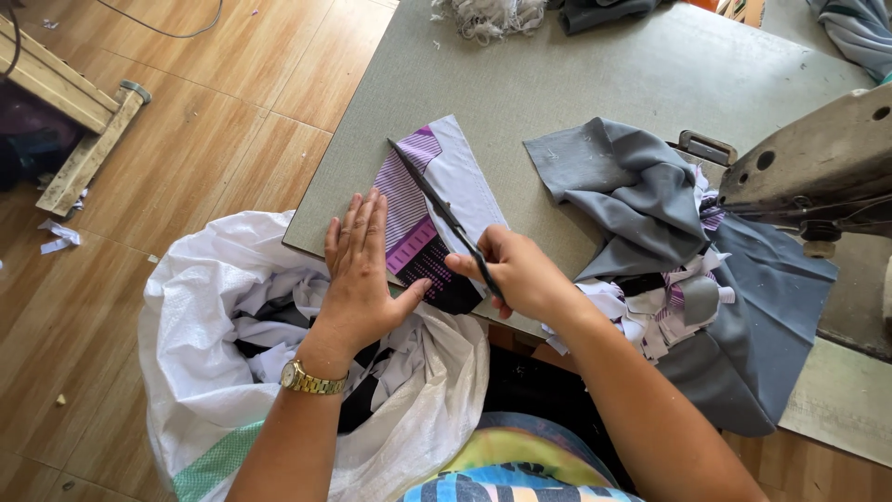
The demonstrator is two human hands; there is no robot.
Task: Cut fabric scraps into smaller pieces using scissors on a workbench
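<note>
Pressing flat and open, left hand [358,270] on striped fabric piece [429,216], right hand [516,272] just beside, gripping scissors [441,214] across it

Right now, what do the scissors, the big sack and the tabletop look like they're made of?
Scissors: dark matte metal by the look, thin straight blades; the right hand covers the handles. Sack: white woven plastic, probably, with a crinkly sheen and a green patterned band. Tabletop: smooth grey-green laminate or similar over a board, flat and matte. The left hand presses the striped cloth piece, a thin woven fabric.
</note>
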